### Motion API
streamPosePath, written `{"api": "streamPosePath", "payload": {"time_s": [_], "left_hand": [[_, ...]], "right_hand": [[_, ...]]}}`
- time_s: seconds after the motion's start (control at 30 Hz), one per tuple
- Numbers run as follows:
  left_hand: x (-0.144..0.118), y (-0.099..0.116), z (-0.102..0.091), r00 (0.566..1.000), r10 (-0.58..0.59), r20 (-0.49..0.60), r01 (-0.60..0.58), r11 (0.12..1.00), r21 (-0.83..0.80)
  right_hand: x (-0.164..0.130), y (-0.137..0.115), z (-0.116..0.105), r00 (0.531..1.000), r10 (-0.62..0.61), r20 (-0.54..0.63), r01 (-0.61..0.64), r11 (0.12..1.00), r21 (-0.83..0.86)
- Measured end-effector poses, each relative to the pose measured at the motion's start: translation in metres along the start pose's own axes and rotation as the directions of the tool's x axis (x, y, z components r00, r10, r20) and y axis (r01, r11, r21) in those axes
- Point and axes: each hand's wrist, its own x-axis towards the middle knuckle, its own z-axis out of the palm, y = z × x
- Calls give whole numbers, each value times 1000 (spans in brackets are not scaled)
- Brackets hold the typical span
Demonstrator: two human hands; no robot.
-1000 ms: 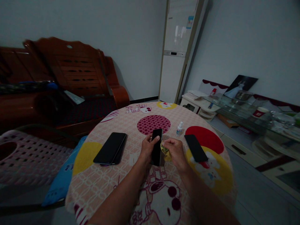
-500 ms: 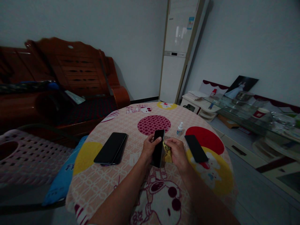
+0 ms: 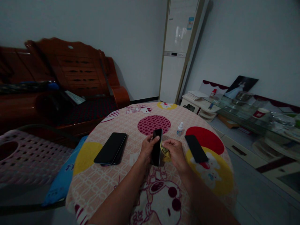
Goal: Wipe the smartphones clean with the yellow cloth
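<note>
The left hand [image 3: 147,147] clasps a slim, glossy black smartphone [image 3: 155,155] with a paler side edge, where the right hand [image 3: 175,151] pinches a crumpled yellow cloth [image 3: 166,155].

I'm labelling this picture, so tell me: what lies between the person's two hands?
In the head view, a black smartphone, held by the left hand, then a yellow cloth, pinched by the right hand.

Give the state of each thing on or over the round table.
Left grip: shut around middle phone
Middle phone: held, face dark
Right grip: pinching yellow cloth
Yellow cloth: bunched, by phone's edge
White bottle: standing upright
Left phones: stacked, top one dark
Right phone: lying flat, dark
Tablecloth: spread out
</note>
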Motion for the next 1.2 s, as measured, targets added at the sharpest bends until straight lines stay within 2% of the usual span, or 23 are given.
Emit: {"api": "streamPosePath", "payload": {"time_s": [0.13,0.23,0.3,0.43,0.5,0.7,0.9,1.0,1.1,1.2], "left_hand": [[-4,0,2,997,-8,76,5,999,35],[-7,-2,6,982,-108,155,119,991,-63],[-9,-2,8,968,-185,171,210,968,-139],[-9,5,10,949,-304,78,314,926,-208],[-6,6,8,947,-317,53,321,920,-227],[4,-4,-2,986,-161,32,164,956,-245],[5,-5,-5,988,-151,22,151,956,-253],[5,-1,-5,975,-224,-1,216,939,-268],[7,2,-5,933,-360,-29,331,885,-326],[9,4,-5,916,-396,-63,341,851,-401]], "right_hand": [[7,4,-6,996,-60,-63,62,998,30],[14,7,-12,986,-85,-142,95,993,66],[17,8,-15,980,-83,-180,99,992,82],[17,6,-15,982,-87,-169,105,990,96],[15,6,-12,988,-82,-129,95,991,96],[8,6,-5,997,-69,-29,71,996,46],[10,7,-7,998,-57,-26,58,998,10],[11,8,-8,997,-60,-49,60,998,14],[10,8,-6,996,-77,-38,78,997,22],[5,7,-2,994,-108,-20,108,994,22]]}}
